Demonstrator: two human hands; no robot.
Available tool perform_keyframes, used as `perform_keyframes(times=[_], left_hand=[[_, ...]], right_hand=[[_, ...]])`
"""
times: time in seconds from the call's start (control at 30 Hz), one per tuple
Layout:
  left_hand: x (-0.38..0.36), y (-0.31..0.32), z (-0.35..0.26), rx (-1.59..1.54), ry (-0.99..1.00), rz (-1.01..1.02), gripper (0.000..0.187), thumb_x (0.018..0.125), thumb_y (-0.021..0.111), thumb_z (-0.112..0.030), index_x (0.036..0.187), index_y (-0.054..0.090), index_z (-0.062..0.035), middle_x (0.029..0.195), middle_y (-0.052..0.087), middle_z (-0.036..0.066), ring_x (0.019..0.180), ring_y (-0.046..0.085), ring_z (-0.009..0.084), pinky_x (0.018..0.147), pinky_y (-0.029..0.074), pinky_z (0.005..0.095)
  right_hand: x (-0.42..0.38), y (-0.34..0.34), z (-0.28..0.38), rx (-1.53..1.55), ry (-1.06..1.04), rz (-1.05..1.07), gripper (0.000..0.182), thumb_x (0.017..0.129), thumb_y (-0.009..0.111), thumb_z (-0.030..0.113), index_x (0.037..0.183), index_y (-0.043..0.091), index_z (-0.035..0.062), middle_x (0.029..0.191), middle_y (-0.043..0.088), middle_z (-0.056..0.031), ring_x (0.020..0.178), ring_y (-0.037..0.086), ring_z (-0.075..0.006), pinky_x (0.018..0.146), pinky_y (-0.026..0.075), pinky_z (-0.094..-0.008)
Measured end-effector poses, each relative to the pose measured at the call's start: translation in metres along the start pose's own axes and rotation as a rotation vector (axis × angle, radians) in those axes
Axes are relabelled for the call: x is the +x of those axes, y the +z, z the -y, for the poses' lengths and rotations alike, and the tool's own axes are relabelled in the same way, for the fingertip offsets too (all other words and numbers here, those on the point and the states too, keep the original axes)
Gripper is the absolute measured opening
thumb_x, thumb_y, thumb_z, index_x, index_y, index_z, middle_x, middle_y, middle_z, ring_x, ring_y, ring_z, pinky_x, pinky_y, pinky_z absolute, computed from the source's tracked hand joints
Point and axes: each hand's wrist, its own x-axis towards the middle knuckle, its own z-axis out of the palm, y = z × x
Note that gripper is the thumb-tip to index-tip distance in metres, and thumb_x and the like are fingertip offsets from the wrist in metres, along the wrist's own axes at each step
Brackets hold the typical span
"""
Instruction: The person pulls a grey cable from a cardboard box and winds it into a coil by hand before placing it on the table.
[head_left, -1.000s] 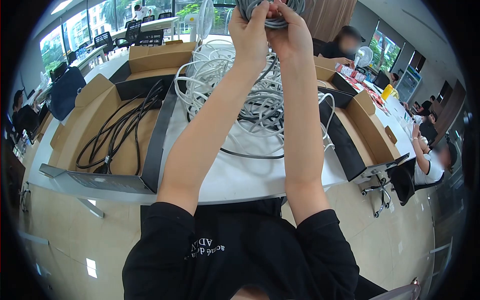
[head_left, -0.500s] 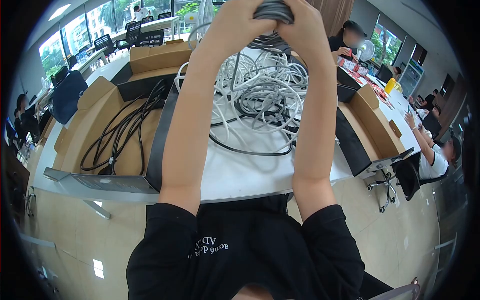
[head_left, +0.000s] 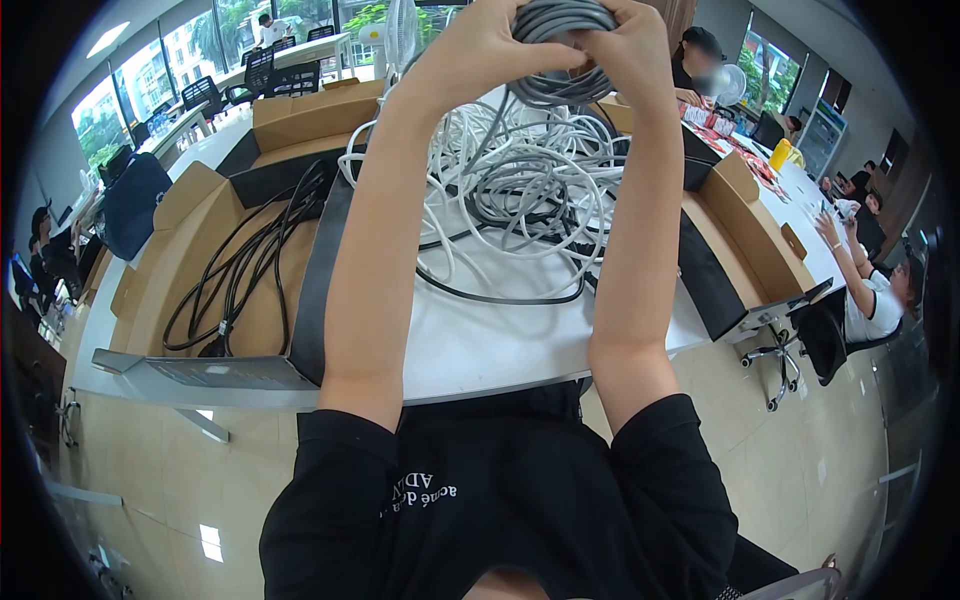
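Observation:
A coil of grey cable [head_left: 562, 88] is held up at the top of the view, above the table. My left hand [head_left: 492, 45] grips its left side, with the thumb across the front of the loops. On the right side, my right hand [head_left: 628, 50] has its fingers wrapped round the same coil. A strand of grey cable hangs from it toward a tangled pile of white cables [head_left: 470, 150] below. Grey loops [head_left: 520, 190] and a black cable [head_left: 500, 298] lie in the near part of that pile.
An open cardboard box [head_left: 180, 275] with a bundled black cable [head_left: 235, 270] stands at the left. Another open box [head_left: 745, 240] stands at the right, and one more [head_left: 310, 125] behind left. People sit at a table [head_left: 800, 205] on the right.
The grey coil has come lower and tilted so more of its loops show. My hands have shifted slightly right with it, and my right thumb now lies across its opening.

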Motion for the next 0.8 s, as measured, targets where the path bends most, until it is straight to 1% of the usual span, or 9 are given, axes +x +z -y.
perform_keyframes(times=[0.07, 0.1, 0.3, 0.37, 0.43, 0.5, 0.6, 0.73, 0.8], left_hand=[[-0.001, 0.004, 0.001, -0.142, -0.003, 0.07, 0.058, 0.083, 0.085, -0.025, 0.127, 0.059, 0.0023, 0.112, 0.065, 0.005, 0.098, 0.061, 0.0124, 0.085, 0.051, 0.027], [0.002, 0.003, 0.007, -0.186, -0.019, 0.142, 0.078, 0.082, 0.089, -0.031, 0.14, 0.049, 0.0029, 0.126, 0.06, 0.009, 0.112, 0.057, 0.0136, 0.095, 0.048, 0.0273], [0.002, -0.007, 0.014, -0.255, -0.094, 0.168, 0.09, 0.081, 0.089, -0.031, 0.148, 0.041, 0.0039, 0.132, 0.057, 0.011, 0.123, 0.054, 0.0175, 0.105, 0.044, 0.0314], [0.0, -0.01, 0.017, -0.192, -0.108, 0.114, 0.091, 0.081, 0.089, -0.029, 0.15, 0.039, 0.0038, 0.134, 0.056, 0.013, 0.129, 0.052, 0.0188, 0.109, 0.042, 0.0328], [-0.002, -0.009, 0.017, -0.209, -0.048, 0.095, 0.092, 0.081, 0.089, -0.028, 0.151, 0.037, 0.0038, 0.136, 0.056, 0.015, 0.133, 0.051, 0.0204, 0.11, 0.042, 0.0342], [-0.002, 0.0, 0.017, -0.306, 0.084, 0.118, 0.093, 0.082, 0.089, -0.026, 0.152, 0.035, 0.0039, 0.138, 0.056, 0.017, 0.134, 0.052, 0.0222, 0.111, 0.043, 0.0358], [0.004, 0.003, 0.01, -0.399, -0.045, 0.141, 0.092, 0.083, 0.088, -0.023, 0.153, 0.033, 0.0033, 0.14, 0.056, 0.019, 0.129, 0.056, 0.0234, 0.108, 0.046, 0.0362], [0.007, 0.002, 0.022, -0.348, -0.06, -0.018, 0.059, 0.085, 0.085, -0.022, 0.131, 0.06, 0.0032, 0.114, 0.071, 0.011, 0.109, 0.067, 0.0186, 0.096, 0.053, 0.032], [0.009, 0.006, 0.03, -0.378, 0.025, -0.097, 0.044, 0.086, 0.083, -0.021, 0.119, 0.066, 0.0019, 0.103, 0.073, 0.008, 0.098, 0.069, 0.0156, 0.088, 0.054, 0.0294]], right_hand=[[-0.002, -0.002, -0.004, 0.162, 0.082, -0.033, 0.012, 0.068, 0.06, -0.004, 0.076, 0.069, -0.003, 0.066, 0.062, 0.0001, 0.061, 0.055, -0.0074, 0.055, 0.044, -0.0259], [-0.003, -0.003, -0.005, 0.243, 0.122, -0.049, 0.012, 0.067, 0.059, -0.004, 0.075, 0.069, -0.0029, 0.066, 0.062, 0.0003, 0.06, 0.055, -0.0076, 0.055, 0.044, -0.0254], [0.002, 0.002, -0.012, 0.181, 0.181, -0.063, 0.009, 0.073, 0.063, -0.001, 0.076, 0.072, -0.0017, 0.064, 0.062, 0.0015, 0.058, 0.054, -0.0058, 0.052, 0.04, -0.0236], [0.004, 0.002, -0.007, 0.221, 0.238, -0.16, 0.009, 0.076, 0.067, 0.002, 0.078, 0.074, -0.0009, 0.064, 0.062, 0.0015, 0.056, 0.052, -0.0056, 0.05, 0.037, -0.0239], [0.003, -0.002, -0.002, 0.204, 0.269, -0.202, 0.013, 0.079, 0.07, 0.008, 0.085, 0.078, -0.0006, 0.065, 0.063, 0.0009, 0.052, 0.049, -0.0059, 0.048, 0.034, -0.0246], [0.004, 0.0, 0.001, 0.303, 0.278, -0.246, 0.01, 0.081, 0.069, 0.008, 0.08, 0.075, 0.0004, 0.062, 0.06, 0.0019, 0.051, 0.047, -0.0064, 0.048, 0.033, -0.0247], [0.007, -0.001, -0.012, 0.584, 0.343, -0.282, 0.011, 0.085, 0.067, 0.007, 0.074, 0.068, 0.004, 0.058, 0.052, 0.0035, 0.048, 0.044, -0.0078, 0.048, 0.033, -0.0244], [0.009, 0.009, -0.029, 0.921, 0.341, -0.288, 0.023, 0.092, 0.064, 0.008, 0.07, 0.058, 0.01, 0.054, 0.042, 0.0036, 0.046, 0.042, -0.0097, 0.046, 0.035, -0.024], [0.014, 0.019, -0.051, 1.118, 0.333, -0.173, 0.021, 0.094, 0.064, 0.01, 0.073, 0.059, 0.0099, 0.056, 0.046, 0.002, 0.046, 0.042, -0.01, 0.045, 0.035, -0.0247]])
